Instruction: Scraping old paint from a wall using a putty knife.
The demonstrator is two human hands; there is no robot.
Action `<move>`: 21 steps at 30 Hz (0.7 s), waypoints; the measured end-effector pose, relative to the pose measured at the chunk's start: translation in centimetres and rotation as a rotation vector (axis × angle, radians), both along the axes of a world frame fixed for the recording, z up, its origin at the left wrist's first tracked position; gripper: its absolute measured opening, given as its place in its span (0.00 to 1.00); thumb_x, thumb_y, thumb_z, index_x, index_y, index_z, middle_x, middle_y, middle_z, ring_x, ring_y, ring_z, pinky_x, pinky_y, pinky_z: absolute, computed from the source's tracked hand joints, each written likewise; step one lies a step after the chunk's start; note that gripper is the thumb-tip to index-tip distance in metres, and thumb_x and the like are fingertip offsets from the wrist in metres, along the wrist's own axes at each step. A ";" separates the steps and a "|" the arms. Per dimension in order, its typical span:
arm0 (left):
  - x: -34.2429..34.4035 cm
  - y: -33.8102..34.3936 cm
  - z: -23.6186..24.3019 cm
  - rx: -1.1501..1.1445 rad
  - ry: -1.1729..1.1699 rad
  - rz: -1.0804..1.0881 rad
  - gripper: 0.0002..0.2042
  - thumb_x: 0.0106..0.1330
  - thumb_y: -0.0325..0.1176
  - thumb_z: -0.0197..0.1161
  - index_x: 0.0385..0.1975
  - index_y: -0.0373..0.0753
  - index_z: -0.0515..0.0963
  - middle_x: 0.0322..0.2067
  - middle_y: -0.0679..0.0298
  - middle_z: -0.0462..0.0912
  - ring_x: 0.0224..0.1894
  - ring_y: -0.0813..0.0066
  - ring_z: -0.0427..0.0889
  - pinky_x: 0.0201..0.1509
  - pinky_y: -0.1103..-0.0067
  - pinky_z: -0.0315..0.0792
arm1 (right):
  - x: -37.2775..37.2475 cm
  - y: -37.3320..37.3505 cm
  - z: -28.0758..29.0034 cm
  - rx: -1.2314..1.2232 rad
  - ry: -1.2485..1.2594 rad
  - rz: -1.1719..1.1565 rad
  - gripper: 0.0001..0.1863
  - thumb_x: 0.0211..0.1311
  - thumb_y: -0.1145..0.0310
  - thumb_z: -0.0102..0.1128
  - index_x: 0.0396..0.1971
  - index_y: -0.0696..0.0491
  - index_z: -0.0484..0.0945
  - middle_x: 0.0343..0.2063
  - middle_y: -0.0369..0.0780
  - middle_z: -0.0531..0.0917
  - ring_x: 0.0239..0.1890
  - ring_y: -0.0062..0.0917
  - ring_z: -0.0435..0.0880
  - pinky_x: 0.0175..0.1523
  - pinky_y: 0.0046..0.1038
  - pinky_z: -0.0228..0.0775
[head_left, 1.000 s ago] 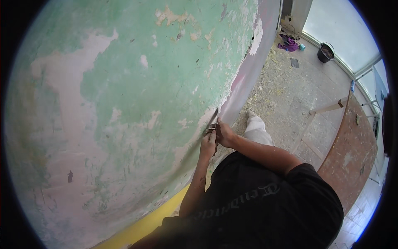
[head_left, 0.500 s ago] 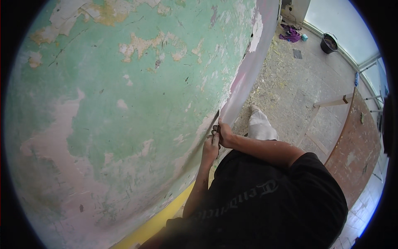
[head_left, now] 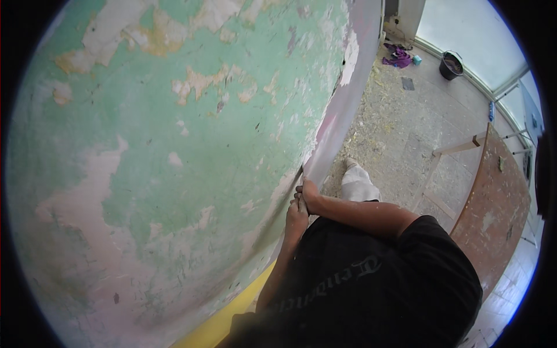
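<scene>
Two-handed grip here: left hand (head_left: 296, 216) and right hand (head_left: 311, 196) wrapped round a slim dark tool (head_left: 301, 173), beside that peeling green wall (head_left: 174, 139).

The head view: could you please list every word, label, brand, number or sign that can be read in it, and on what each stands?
Black shirt: one line of faded, ornate dark lettering; I won't copy its wording.
Blue cylinder: too small to tell whether it bears print.
Small teal item: likewise too small.
Green-and-pink wall, black bucket, brown tabletop: no readable text.
</scene>
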State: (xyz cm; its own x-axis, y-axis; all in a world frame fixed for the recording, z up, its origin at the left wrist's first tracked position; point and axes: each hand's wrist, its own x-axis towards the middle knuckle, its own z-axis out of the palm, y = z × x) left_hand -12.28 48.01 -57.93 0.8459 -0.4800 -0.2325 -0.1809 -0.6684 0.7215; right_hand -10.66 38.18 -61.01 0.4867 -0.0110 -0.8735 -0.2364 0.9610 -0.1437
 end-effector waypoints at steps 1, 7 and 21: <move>0.0 0.3 -0.6 -0.011 -0.004 -0.010 0.22 0.73 0.45 0.42 0.40 0.28 0.73 0.24 0.49 0.79 0.25 0.59 0.79 0.30 0.68 0.70 | 0.1 0.1 0.7 -0.021 0.012 -0.030 0.26 0.70 0.47 0.33 0.42 0.59 0.65 0.25 0.40 0.68 0.22 0.29 0.66 0.31 0.42 0.68; 0.0 -0.6 1.6 0.045 0.276 0.054 0.22 0.74 0.42 0.40 0.42 0.25 0.73 0.39 0.35 0.76 0.45 0.36 0.75 0.47 0.59 0.68 | -0.1 -0.1 -0.7 -0.029 0.010 -0.006 0.21 0.71 0.50 0.33 0.40 0.55 0.64 0.25 0.37 0.65 0.21 0.25 0.63 0.31 0.41 0.68; 0.5 -1.3 4.0 -0.163 0.619 0.202 0.17 0.73 0.43 0.47 0.28 0.37 0.73 0.13 0.70 0.68 0.13 0.82 0.66 0.16 0.80 0.58 | -1.5 -1.7 -1.5 -0.020 -0.163 0.207 0.29 0.71 0.45 0.29 0.34 0.56 0.73 0.24 0.38 0.73 0.27 0.29 0.71 0.37 0.33 0.67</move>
State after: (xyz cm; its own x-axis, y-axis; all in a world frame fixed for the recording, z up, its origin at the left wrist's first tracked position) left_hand -11.75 46.70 -53.94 0.6569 -0.3967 -0.6411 0.4153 -0.5193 0.7469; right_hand -12.21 36.51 -62.52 0.6149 0.0866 -0.7838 -0.3996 0.8911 -0.2150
